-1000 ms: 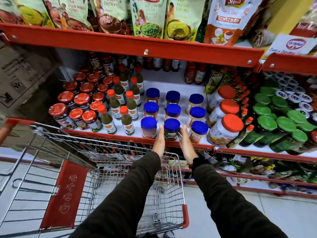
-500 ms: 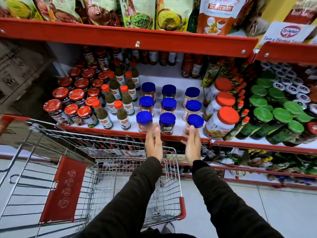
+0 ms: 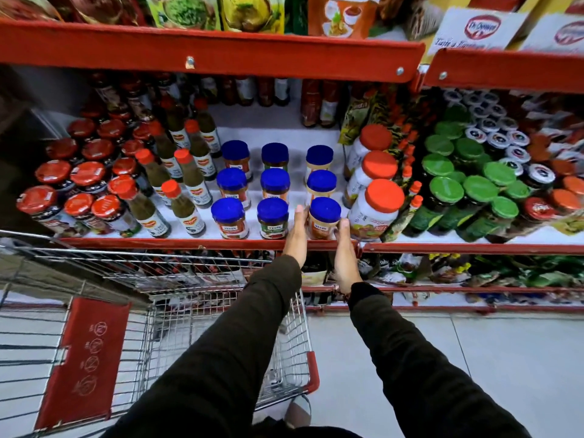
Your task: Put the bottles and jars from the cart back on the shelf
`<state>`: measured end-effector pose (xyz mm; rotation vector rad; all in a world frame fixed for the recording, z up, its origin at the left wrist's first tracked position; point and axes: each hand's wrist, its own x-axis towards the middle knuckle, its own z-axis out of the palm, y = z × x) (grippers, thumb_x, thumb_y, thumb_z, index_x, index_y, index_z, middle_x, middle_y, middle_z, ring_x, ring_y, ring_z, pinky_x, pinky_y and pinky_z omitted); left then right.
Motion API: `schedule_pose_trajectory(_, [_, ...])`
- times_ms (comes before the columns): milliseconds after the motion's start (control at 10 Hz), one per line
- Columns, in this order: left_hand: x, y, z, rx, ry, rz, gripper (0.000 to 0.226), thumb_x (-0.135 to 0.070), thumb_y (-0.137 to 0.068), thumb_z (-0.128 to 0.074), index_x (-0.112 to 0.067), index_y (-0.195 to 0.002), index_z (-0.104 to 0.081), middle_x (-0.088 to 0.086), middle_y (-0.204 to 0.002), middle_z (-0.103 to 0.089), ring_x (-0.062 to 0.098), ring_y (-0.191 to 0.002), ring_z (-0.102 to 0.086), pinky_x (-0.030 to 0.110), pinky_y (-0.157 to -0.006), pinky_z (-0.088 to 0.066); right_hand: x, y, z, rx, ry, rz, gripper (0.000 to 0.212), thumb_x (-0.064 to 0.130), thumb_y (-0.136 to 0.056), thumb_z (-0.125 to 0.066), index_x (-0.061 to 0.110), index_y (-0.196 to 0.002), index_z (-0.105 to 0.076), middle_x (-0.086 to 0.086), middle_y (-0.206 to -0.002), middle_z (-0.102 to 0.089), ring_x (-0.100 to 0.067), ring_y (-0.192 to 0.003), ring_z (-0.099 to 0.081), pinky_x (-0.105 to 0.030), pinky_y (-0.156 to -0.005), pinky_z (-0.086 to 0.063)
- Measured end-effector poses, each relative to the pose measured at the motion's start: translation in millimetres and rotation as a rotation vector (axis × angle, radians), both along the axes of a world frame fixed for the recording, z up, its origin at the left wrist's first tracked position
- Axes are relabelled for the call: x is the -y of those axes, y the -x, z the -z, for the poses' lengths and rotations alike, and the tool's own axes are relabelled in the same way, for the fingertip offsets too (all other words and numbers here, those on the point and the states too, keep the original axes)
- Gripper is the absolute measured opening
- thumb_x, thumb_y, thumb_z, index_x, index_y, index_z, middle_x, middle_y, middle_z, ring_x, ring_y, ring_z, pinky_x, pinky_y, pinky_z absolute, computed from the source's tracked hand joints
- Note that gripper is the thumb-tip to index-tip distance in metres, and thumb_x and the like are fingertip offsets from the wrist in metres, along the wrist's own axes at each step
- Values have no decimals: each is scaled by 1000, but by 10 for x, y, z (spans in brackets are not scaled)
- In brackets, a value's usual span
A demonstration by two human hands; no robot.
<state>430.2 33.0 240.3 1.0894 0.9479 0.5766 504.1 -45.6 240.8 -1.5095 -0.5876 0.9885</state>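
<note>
A blue-lidded jar [image 3: 324,217] stands at the front right of a block of blue-lidded jars [image 3: 273,184] on the white shelf with a red front edge [image 3: 158,243]. My left hand [image 3: 297,237] lies flat against the jar's left side. My right hand [image 3: 344,251] lies flat against its right side. Both hands have straight fingers and the jar rests on the shelf between them. The wire cart [image 3: 202,273] with red trim sits below the shelf, under my left arm.
Red-lidded jars [image 3: 88,175] and red-capped sauce bottles [image 3: 186,172] fill the shelf's left part. Large orange-lidded jars [image 3: 379,197] stand just right of my hands, green-lidded jars [image 3: 467,184] beyond. An upper red shelf [image 3: 221,55] of pouches overhangs. A grey tiled floor [image 3: 474,358] lies at the right.
Both hands moved right, from either side of the middle front blue-lidded jar to either side of the right front one. The view shifted slightly left.
</note>
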Motion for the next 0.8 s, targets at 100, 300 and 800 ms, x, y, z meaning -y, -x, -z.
schedule_pose_trajectory(100, [15, -11, 27, 26, -3, -9, 85, -76, -83, -19, -29, -152, -35, 1, -156, -42, 13, -143, -36, 39, -123, -19, -23, -70, -55, -5, 2, -36, 46, 57, -105, -18, 43, -146, -35, 28, -140, -44, 12, -128, -40, -20, -110, -24])
schedule_pose_trajectory(300, [101, 26, 58, 18, -38, -52, 86, -80, -82, -23, -29, -149, -41, -6, -150, -48, 5, -133, -41, 27, -113, -26, -68, -211, -179, 35, 36, -133, 53, 55, -105, -16, 35, -150, -37, 17, -145, -43, 1, -136, -38, -23, -110, -24])
schedule_pose_trajectory(800, [142, 124, -8, -58, -92, -6, 66, -64, -97, -25, -30, -154, -30, -3, -161, -33, 7, -144, -30, 26, -114, -20, 67, -223, -195, 73, 48, -152, 66, 64, -102, -20, 32, -159, -22, 12, -165, -22, 1, -146, -20, -31, -121, -14])
